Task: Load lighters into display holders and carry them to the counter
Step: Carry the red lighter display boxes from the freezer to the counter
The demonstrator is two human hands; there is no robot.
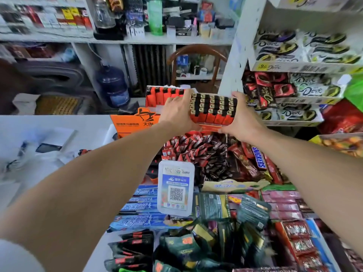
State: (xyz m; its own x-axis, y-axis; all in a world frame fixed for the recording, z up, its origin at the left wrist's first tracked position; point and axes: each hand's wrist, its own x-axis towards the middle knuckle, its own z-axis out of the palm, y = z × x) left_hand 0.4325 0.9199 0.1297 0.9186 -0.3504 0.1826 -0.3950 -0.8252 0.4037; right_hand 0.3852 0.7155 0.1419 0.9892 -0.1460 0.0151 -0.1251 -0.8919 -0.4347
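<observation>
Filling the orange display holder (213, 126) are rows of orange lighters (213, 109), packed side by side with their black-and-gold heads pointing up and away toward twelve o'clock. The holder's long axis runs from nine to three o'clock, and it is held above the snack display, tilted so the lighter heads face the camera. The left hand (177, 112) grips its nine o'clock end, fingers curled over the top edge; the right hand (242, 116) clasps the three o'clock end, thumb under the base. At eleven o'clock of the held one, just behind the left hand, a second orange holder (157, 99) stands with more lighters upright in it. Toward six o'clock lie chocolate bars (216, 152) and a QR code sign (176, 190).
</observation>
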